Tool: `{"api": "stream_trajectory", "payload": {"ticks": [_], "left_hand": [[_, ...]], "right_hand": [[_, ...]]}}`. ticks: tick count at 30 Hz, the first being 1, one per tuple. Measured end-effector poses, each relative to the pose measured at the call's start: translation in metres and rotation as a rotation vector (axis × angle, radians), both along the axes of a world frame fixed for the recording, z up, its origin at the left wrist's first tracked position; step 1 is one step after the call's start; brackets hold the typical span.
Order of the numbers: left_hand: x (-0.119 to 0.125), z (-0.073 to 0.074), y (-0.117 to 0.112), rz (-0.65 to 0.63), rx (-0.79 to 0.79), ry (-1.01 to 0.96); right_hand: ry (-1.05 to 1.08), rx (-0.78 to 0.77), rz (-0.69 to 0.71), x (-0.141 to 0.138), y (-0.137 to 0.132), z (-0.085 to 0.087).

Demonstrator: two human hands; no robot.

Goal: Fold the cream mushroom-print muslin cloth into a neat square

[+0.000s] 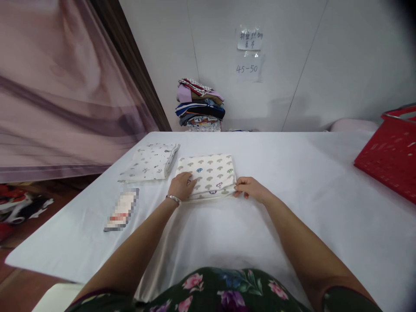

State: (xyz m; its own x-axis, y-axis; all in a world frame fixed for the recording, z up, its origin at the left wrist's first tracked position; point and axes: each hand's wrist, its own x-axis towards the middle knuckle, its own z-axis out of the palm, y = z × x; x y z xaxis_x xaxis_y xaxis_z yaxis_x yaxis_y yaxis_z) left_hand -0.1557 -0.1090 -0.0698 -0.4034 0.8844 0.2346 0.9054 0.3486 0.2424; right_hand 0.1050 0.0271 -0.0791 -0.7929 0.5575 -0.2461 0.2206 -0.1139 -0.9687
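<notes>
1. We log one folded cream cloth printed with mushrooms [209, 173], a flat rectangle lying on the white table cover [308, 190] near the middle of the table, just in front of us.
2. Our left hand [182, 186] lies palm down on the near left corner of that cloth, fingers together and pressed flat. A thin silver bracelet [173, 199] sits at its wrist.
3. Our right hand [248, 187] is at the near right corner, with thumb and fingertips pinching the cloth's edge.
4. A folded white cloth with small scattered prints [151, 162] lies just left of the first, close but apart from it.
5. A small flat oblong item [121, 209], too blurred to identify, lies near our left forearm.
6. A stack of folded multicoloured garments [199, 104] stands against the white wall behind the table.
7. A red perforated plastic basket [390, 160] sits at the table's right edge.
8. Two handwritten paper notes [249, 54] are taped to the wall.
</notes>
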Motion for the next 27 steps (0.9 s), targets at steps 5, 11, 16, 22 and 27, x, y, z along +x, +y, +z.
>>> {"api": "stream_trajectory", "payload": {"ticks": [5,11,16,22,27], "left_hand": [[-0.002,-0.008,-0.002,-0.008,0.001,0.033],[0.000,-0.009,-0.002,-0.006,0.030,0.050],[0.003,-0.010,-0.003,-0.007,0.034,0.073],[0.036,-0.004,0.002,-0.194,0.143,0.038],[0.085,-0.006,0.018,-0.446,0.195,0.001]], "right_hand": [[-0.015,-0.016,-0.009,0.006,0.004,0.004],[-0.174,-0.018,-0.090,0.009,0.008,-0.005],[-0.156,-0.013,-0.078,0.009,0.011,-0.011],[-0.175,0.019,-0.032,0.011,0.013,-0.010],[-0.159,0.118,-0.018,0.008,0.008,-0.007]]}}
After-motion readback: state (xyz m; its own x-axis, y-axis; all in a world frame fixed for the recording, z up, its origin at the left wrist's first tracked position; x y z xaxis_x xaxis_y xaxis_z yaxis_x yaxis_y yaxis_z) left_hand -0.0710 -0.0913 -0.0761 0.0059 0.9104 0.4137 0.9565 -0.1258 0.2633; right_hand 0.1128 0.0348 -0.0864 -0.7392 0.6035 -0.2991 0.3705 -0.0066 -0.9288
